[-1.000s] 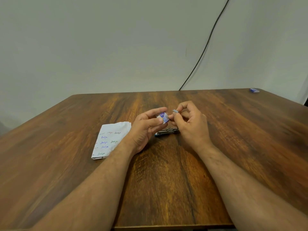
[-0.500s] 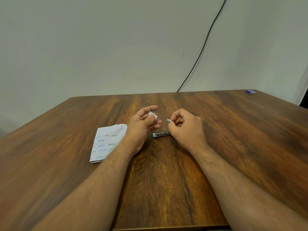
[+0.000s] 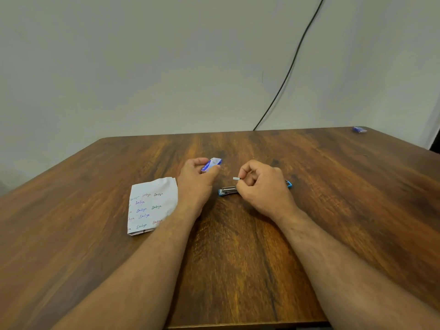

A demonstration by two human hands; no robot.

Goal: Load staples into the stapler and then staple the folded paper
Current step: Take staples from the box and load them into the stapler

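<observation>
Both bare arms stretched forward, side by side. Left hand (image 3: 195,179) curled, thumb and fingers in a pinching grip. Right hand (image 3: 264,186) curled too, fingertips (image 3: 241,181) pinched tight together.

Glossy wood-grain table (image 3: 238,258), matt paper (image 3: 152,206), shiny metal stapler (image 3: 228,190).

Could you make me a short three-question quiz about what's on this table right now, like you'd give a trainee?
1. True or false: the small silver staple strip is pinched in the right hand.
2. What does the left hand hold?
A. blue staple box
B. scissors
C. pen
3. Fill in: the folded white paper with handwriting lies on the person's ____ side of the blue-and-metal stapler.

Key: 1 true; 2 A; 3 left.
</observation>
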